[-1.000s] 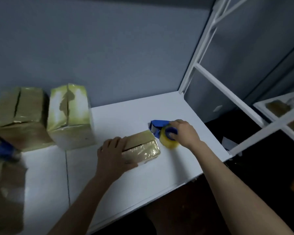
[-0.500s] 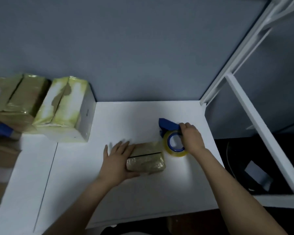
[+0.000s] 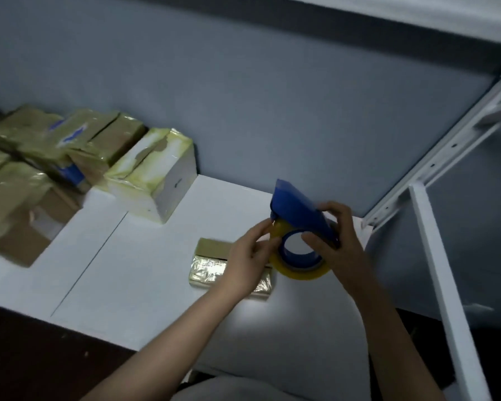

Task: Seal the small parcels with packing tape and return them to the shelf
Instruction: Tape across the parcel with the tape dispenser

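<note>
Head view, one entry. Two bare forearms come in from 6 o'clock over a white shelf board (image 3: 145, 270).

- Right hand (image 3: 340, 244): wrapped round a blue tape dispenser (image 3: 298, 211). The thumb is at the open core and the fingers are curled over the blue hood. The dispenser is tilted, with its hood pointing to 11 o'clock.
- Tape roll (image 3: 301, 272): yellowish and mounted in the dispenser. Its lower rim shows below the right hand.
- Left hand (image 3: 248, 256): fingers loosely bent, with the tips at the roll's 9 o'clock edge. Cannot tell whether they pinch the tape end or only touch it.
- Small parcel (image 3: 211, 259): flat on the board under the left hand, at 8 o'clock from the roll. It is tan and glossy with tape on its near face. Neither hand holds it, and the left hand hides its right end.
- White box (image 3: 154, 175): at 10 o'clock from the parcel, well apart, with yellowed tape over the top.
- Wrapped parcels (image 3: 26, 175): piled at 9 o'clock from the white box, blurred.
- Shelf upright (image 3: 440, 273): white, at 3 o'clock.
- Grey wall (image 3: 272, 111): behind everything, at 12 o'clock.
</note>
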